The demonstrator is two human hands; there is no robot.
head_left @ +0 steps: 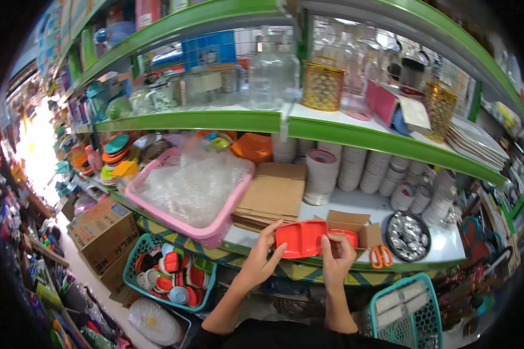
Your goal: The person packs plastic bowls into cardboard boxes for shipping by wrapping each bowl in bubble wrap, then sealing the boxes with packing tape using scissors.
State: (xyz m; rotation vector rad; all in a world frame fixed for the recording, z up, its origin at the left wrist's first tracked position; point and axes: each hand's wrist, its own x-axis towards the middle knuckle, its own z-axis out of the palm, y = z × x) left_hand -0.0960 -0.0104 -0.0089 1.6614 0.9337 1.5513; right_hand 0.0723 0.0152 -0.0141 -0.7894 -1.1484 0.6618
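Observation:
Both my hands hold a red plastic divided tray in front of the lower shelf. My left hand grips its left end, thumb on the front edge. My right hand pinches its right end. Just behind the tray sits an open cardboard box with another red piece showing inside. Orange-handled scissors lie on the white shelf board right of my right hand.
A pink basket full of clear plastic wrap stands left, beside flattened cardboard. Stacks of white bowls, a tray of metal cups, glass jars above. Teal baskets and boxes on the floor.

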